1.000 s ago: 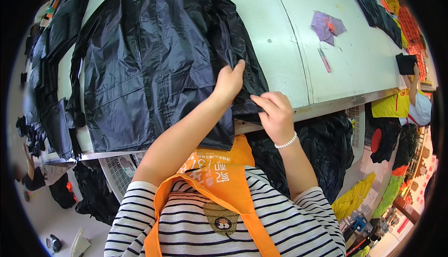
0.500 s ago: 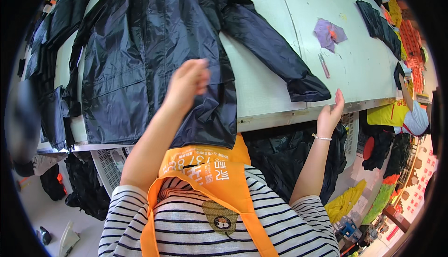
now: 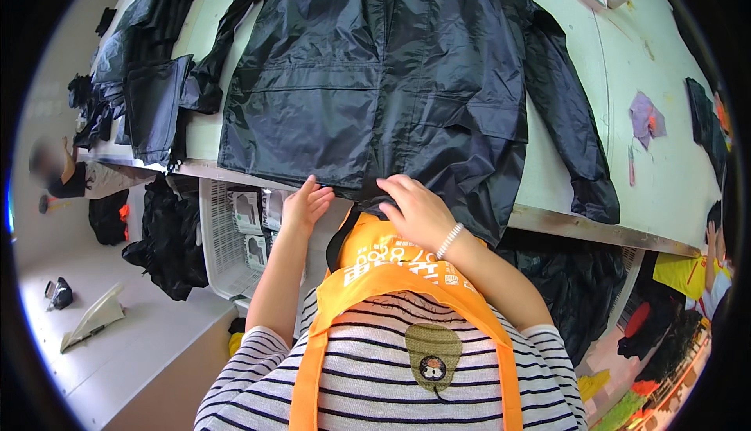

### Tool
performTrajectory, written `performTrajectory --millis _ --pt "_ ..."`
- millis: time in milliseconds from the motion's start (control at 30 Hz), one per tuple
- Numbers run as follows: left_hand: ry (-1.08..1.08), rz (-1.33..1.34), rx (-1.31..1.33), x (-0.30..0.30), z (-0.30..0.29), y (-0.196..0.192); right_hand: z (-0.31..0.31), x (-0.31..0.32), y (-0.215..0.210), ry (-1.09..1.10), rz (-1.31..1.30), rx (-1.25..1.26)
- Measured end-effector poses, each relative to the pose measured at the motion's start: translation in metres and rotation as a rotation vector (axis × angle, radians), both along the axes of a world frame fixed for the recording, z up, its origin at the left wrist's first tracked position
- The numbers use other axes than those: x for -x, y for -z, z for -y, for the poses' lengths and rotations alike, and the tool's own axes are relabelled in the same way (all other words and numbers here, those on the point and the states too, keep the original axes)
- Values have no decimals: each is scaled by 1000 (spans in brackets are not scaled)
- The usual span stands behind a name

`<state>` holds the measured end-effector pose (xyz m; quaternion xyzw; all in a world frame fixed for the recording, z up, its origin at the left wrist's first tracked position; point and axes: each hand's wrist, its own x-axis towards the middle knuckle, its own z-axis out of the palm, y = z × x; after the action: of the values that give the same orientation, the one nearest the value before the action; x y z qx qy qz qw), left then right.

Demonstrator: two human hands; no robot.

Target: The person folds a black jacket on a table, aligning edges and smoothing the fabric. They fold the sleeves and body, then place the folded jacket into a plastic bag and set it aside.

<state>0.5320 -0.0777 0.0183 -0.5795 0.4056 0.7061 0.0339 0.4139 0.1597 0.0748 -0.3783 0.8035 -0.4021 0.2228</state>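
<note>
A shiny dark navy jacket (image 3: 313, 110) lies spread on the pale table, its bottom hem along the near edge and its sleeve (image 3: 567, 110) stretched to the right. My left hand (image 3: 307, 204) is just at the hem, palm turned inward, fingers stretched out and holding nothing. My right hand (image 3: 418, 210) rests by the hem near the jacket's front opening, fingers spread apart over the fabric. The orange apron (image 3: 391, 255) on my body touches the table edge below the jacket.
Folded dark garments (image 3: 152, 106) lie at the left of the table (image 3: 575, 52). A purple cloth (image 3: 646, 118) and a slim pinkish tool (image 3: 631, 167) are at the right. Under the table stand a white basket (image 3: 205, 235) with packages and dark fabric (image 3: 559, 282). Another person (image 3: 66, 173) is at far left.
My view has turned to the left. My left hand has dropped from over the jacket to its hem. My right hand has come in from the right to the hem.
</note>
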Motion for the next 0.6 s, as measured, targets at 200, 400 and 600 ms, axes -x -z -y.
performTrajectory --millis 200,400,600 --pt "288 -38 -75 20 8 4 55 12 53 83 113 -265" --pt "582 -109 256 31 18 -13 72 -7 37 281 -58 -540" --pt "467 -646 645 42 65 -33 35 -9 26 747 -39 -399"
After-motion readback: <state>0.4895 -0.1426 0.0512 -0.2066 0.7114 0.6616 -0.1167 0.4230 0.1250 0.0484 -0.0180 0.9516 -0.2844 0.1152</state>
